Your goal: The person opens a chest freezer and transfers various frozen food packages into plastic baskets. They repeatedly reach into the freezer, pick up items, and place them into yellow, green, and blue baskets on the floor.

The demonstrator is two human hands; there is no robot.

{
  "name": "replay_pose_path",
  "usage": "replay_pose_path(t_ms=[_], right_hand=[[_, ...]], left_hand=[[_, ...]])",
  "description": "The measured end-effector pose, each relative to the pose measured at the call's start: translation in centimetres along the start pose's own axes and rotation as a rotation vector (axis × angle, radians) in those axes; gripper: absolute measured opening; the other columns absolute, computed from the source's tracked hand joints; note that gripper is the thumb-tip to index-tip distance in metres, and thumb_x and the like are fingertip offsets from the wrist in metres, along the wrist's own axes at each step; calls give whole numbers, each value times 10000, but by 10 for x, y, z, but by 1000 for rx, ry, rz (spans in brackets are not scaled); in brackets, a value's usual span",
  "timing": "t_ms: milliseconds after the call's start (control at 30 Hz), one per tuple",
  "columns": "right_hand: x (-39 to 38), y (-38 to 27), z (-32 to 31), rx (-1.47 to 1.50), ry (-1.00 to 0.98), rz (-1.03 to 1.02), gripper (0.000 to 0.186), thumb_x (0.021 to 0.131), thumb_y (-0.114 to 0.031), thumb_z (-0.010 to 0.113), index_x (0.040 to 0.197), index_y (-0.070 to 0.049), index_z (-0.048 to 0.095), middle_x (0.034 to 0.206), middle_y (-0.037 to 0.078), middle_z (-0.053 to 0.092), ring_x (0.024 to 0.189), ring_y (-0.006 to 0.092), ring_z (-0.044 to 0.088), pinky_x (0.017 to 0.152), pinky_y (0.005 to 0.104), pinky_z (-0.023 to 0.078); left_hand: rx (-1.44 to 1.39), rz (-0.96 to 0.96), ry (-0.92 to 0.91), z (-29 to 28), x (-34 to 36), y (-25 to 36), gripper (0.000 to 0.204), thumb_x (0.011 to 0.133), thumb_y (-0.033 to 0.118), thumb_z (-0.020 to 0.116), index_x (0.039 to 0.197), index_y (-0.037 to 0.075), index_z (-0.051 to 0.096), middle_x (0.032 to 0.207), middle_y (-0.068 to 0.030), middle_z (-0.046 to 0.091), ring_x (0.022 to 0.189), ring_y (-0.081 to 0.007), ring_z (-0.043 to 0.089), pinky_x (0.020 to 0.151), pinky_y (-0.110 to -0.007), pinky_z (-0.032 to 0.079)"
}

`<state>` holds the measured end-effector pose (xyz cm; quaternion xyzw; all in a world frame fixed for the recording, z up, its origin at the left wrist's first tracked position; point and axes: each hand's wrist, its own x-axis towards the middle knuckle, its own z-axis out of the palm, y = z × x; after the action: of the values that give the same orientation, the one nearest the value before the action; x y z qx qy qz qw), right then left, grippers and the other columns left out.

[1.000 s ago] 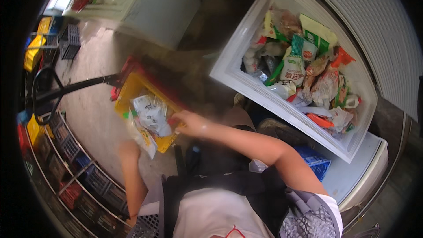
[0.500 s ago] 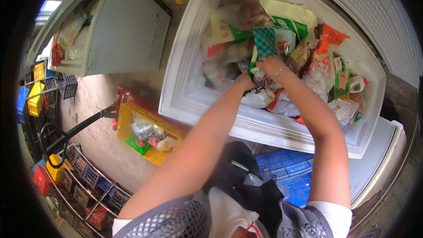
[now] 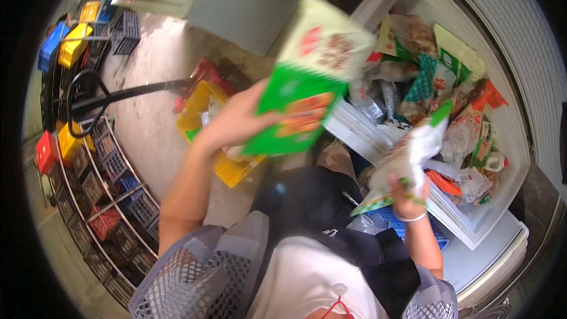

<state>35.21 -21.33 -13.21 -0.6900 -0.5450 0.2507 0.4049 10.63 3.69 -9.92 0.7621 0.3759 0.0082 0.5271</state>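
Note:
My left hand (image 3: 236,117) is closed on the lower edge of a green and cream food packet (image 3: 313,82) with a picture of food on its front. The packet is held up, tilted, left of the open chest freezer (image 3: 357,132). On the right, my right hand (image 3: 407,196) grips a white plastic food bag (image 3: 407,153) with green ends, over the freezer's near rim. Its fingers are partly hidden and blurred. Inside the freezer lie several packets and bags, among them a teal checked packet (image 3: 422,80) and an orange bag (image 3: 489,95).
A yellow crate (image 3: 233,171) holding a few packets stands on the floor to the left, beside a red cart base (image 3: 204,80) with a long black handle (image 3: 139,90). Racks of coloured crates (image 3: 112,162) line the far left. Another open freezer (image 3: 248,9) stands behind.
Both hands have come up out of the freezer, the left with the green packet, the right with the white bag. They have moved apart, and the view has shifted left.

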Motion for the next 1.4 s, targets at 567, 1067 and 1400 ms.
replay_pose_path(t_ms=[567, 1067, 1400], right_hand=[[80, 188, 31, -908, -494, 304, 661, 659, -189, 686, 1242, -105, 385, 1128, 179, 507, 1000, 323, 515, 848, 387, 422], [-9, 124, -99, 290, -161, 699, 348, 761, -216, 643, 1026, 0, 580, 888, 90, 626, 832, 194, 582, 790, 322, 440], [29, 3, 10, 1078, -804, 427, 355, 670, -165, 717, 939, 34, 599, 909, 99, 630, 834, 169, 579, 773, 301, 445]], left_hand=[[-6, 317, 41, 148, 112, -37, 180, 814, 138, 555, 938, 16, 603, 901, -134, 598, 791, -246, 585, 690, -313, 467], [-21, 202, 119, 298, 282, 29, 296, 790, 250, 602, 955, 5, 612, 862, -197, 619, 755, -309, 603, 672, -371, 464], [-962, -1, 379, 19, -112, -13, 443, 701, 66, 635, 1109, -9, 479, 827, -108, 571, 507, -135, 537, 408, -219, 415]])
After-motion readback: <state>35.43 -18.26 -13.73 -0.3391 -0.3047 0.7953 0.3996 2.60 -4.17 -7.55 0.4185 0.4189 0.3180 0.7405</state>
